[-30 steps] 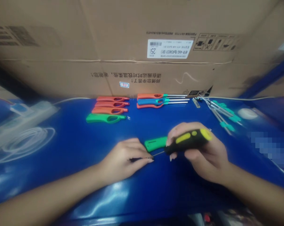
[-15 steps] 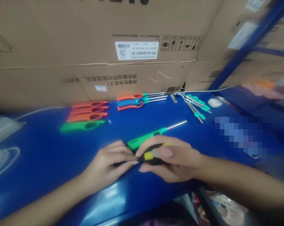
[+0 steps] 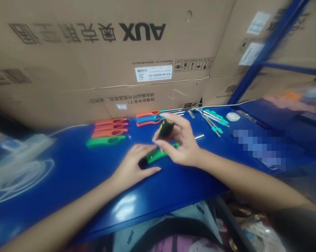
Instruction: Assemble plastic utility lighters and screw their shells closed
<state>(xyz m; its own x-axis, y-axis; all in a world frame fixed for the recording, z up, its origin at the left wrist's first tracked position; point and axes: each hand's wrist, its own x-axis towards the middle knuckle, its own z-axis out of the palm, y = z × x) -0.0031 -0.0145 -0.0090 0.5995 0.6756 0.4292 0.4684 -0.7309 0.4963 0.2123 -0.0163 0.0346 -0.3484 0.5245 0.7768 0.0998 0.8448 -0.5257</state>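
My right hand (image 3: 180,143) grips a black and yellow screwdriver (image 3: 165,128), held upright over a green long-nosed lighter (image 3: 158,155) that lies on the blue table (image 3: 69,168). The lighter's metal tube (image 3: 199,137) pokes out to the right of my right hand. My left hand (image 3: 135,166) rests on the table with its fingers on the near end of the green lighter. The screwdriver's shaft is hidden behind my hand.
Three orange lighter bodies (image 3: 109,127) and a green one (image 3: 105,141) lie in a row at the back left. Assembled lighters (image 3: 152,117) and loose metal tubes with teal ends (image 3: 213,120) lie further right. Big cardboard boxes (image 3: 108,59) wall off the back. White tubing (image 3: 19,168) lies at left.
My right hand has lifted the screwdriver from lying level to upright and moved it away from my left fingertips. The camera view has swung upward and back.
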